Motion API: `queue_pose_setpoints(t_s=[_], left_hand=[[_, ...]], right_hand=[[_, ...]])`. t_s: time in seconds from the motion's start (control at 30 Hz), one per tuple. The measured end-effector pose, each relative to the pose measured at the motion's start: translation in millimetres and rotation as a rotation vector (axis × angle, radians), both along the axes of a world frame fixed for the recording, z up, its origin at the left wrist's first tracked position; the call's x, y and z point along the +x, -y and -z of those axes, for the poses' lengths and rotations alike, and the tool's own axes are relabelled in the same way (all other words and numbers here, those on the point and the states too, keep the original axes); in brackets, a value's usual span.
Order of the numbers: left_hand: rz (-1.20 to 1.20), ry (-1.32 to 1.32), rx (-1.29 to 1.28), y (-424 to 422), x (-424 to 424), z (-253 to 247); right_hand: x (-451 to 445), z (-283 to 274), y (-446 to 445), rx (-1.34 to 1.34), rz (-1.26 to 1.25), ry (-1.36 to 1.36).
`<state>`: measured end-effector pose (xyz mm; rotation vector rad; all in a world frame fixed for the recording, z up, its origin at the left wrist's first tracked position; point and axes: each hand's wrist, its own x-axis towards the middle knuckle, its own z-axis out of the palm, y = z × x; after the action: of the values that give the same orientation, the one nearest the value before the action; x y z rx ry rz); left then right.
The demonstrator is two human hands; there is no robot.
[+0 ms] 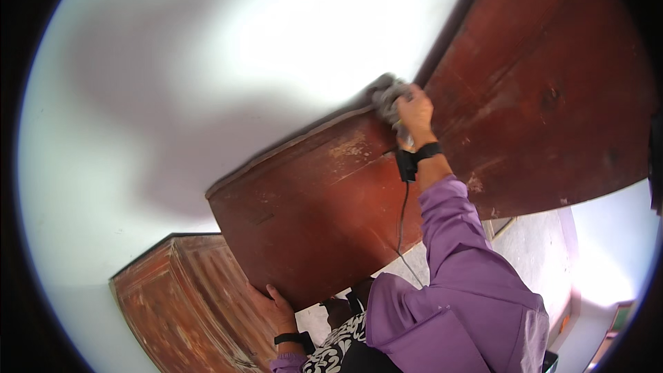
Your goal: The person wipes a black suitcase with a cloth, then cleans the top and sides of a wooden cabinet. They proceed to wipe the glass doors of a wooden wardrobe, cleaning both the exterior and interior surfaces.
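My right hand [416, 109] presses a bunched grey cloth [387, 97] into the far corner of a reddish-brown wooden top [316, 223]. The cloth sits at the wall-side edge, where this top meets a larger reddish-brown wooden panel [523, 93]. Worn, pale patches mark the wood close to the cloth. At the near left corner of the top, my left hand [274, 308] holds the edge, thumb on the upper face and fingers along the side. Part of those fingers is hard to make out.
A white wall [155, 114] rises behind the wood. Lower left stands a worn wooden cabinet [186, 295] with peeling finish. From a black device [406, 166] at my right wrist, a thin cable [401, 228] runs across the top. Pale floor [533, 248] shows at right.
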<state>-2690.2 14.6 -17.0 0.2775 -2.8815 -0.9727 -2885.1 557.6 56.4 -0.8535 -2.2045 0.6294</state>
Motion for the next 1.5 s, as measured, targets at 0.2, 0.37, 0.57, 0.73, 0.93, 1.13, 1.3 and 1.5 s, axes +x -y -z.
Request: queue_pose_setpoints(t_s=[0.2, 0.37, 0.57, 0.73, 0.93, 1.13, 1.3, 1.5], left_hand=[[-0.038, 0.092, -0.009, -13.6, -4.1, -9.1], [-0.04, 0.066, -0.066, -3.0, 2.3, -7.5], [-0.004, 0.083, -0.038, -20.5, -8.6, -26.0], [-0.035, -0.032, 0.071, 1.2, 0.8, 4.5], [-0.114, -0.134, 0.684, 23.4, -8.1, 32.4], [-0.279, 0.157, 1.014, 87.4, 28.3, 17.0], [-0.302, 0.152, 0.926, 127.8, 86.2, -2.3], [-0.376, 0.132, 0.953, 159.8, 123.3, -1.8]], right_hand=[[-31.5, 27.1, 112.1, -0.191, -0.134, -0.126], [-32.4, 14.5, 293.4, 0.083, -0.638, 0.004], [-27.6, 28.1, 397.2, 0.247, -1.001, 0.152], [54.9, 38.7, 396.4, 0.295, -1.205, 0.143], [182.6, 24.4, 374.3, 0.23, -1.279, 0.28], [95.0, 33.6, 405.2, 0.441, -1.153, 0.14], [-20.4, 29.1, 440.2, 0.414, -0.862, 0.117], [59.3, 44.2, 482.5, 0.404, -1.018, 0.117]])
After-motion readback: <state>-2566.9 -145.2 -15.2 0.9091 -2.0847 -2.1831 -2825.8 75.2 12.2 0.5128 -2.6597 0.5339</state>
